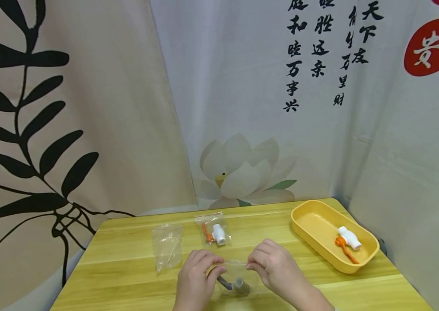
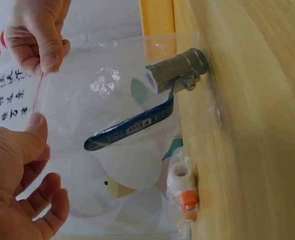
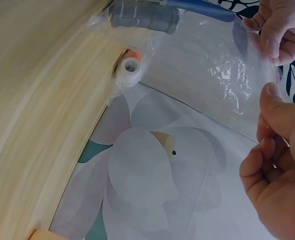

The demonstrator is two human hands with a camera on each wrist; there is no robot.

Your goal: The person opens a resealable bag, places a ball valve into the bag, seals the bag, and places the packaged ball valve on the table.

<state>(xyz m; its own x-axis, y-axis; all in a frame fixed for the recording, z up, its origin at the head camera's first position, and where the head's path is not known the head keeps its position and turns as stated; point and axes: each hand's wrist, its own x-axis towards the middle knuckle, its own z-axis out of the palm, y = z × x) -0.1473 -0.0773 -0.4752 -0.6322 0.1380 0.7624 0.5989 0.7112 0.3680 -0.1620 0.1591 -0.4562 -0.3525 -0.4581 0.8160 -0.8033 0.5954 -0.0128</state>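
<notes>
Plastic bag [image 2: 105, 82]; both grips [image 1: 199, 273] [image 1: 271, 264] in fingertip pinch

Head view's decently bright, soft even light, though the clear bag [image 1: 236, 268] between the left hand [image 1: 199, 276] and right hand [image 1: 275, 270] looks kinda hazy. Both wrist views are dimmer and milky, with white glare specks on the bag near the hands. In the right one, the table [image 3: 42, 115] looks bowed, well away from that hand.
</notes>
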